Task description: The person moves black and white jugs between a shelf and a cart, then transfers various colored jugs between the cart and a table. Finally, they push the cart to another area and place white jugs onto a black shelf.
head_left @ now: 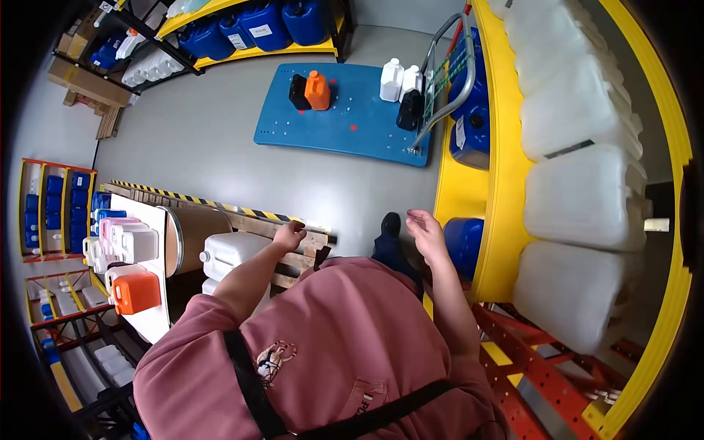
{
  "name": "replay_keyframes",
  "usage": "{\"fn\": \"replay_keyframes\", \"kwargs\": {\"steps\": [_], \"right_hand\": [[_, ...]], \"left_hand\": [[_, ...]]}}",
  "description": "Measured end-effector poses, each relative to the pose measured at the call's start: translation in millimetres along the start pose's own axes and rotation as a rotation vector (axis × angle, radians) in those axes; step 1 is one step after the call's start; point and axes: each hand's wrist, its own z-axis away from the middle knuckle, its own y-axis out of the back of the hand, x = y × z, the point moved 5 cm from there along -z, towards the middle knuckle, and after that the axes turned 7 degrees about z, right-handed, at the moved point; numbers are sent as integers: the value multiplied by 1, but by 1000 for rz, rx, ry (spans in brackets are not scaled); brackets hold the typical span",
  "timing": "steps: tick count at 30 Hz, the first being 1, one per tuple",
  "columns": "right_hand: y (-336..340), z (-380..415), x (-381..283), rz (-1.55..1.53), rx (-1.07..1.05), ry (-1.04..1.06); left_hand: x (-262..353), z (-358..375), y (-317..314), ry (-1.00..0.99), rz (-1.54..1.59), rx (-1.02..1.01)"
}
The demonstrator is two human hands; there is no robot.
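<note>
My left hand (290, 235) is held out over the wooden pallet's edge, its fingers loosely curled, and whether anything is between them is too small to tell. My right hand (423, 226) is raised beside the yellow shelf, fingers apart and holding nothing. Ahead stands a blue platform cart (315, 136) with a metal handle (462, 81). On its left part are an orange jug (317, 92) and a black jug (298, 93). At its right end stand two white jugs (391, 81) and another black jug (410, 111).
Yellow shelving (506, 205) on the right holds large white containers (583, 198) and blue drums (463, 246). At left are a white table (154, 315) with jugs, a brown barrel (198, 238), a white canister (231, 253) and pallets (297, 260). Blue canisters (260, 29) line the back shelf.
</note>
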Motion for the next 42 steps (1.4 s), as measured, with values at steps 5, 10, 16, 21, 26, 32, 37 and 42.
{"fn": "replay_keyframes", "kwargs": {"steps": [5, 10, 16, 21, 26, 32, 37, 42], "right_hand": [[11, -114, -22, 182, -109, -60], [14, -208, -38, 247, -108, -78], [-1, -307, -12, 144, 16, -399], [-15, -402, 2, 102, 118, -578], [-10, -520, 4, 287, 269, -565], [5, -640, 53, 546, 347, -651], [17, -680, 128, 513, 267, -833], [14, -696, 184, 595, 183, -783]], "left_hand": [[66, -41, 37, 52, 220, 96], [70, -74, 58, 257, 484, 184], [17, -129, 83, 414, 155, 48], [34, -212, 153, 452, 213, -6], [100, -287, 214, 463, 519, 76], [94, -298, 210, 589, 476, 106], [77, -272, 176, 707, 330, 10], [97, -272, 160, 751, 272, -20]]}}
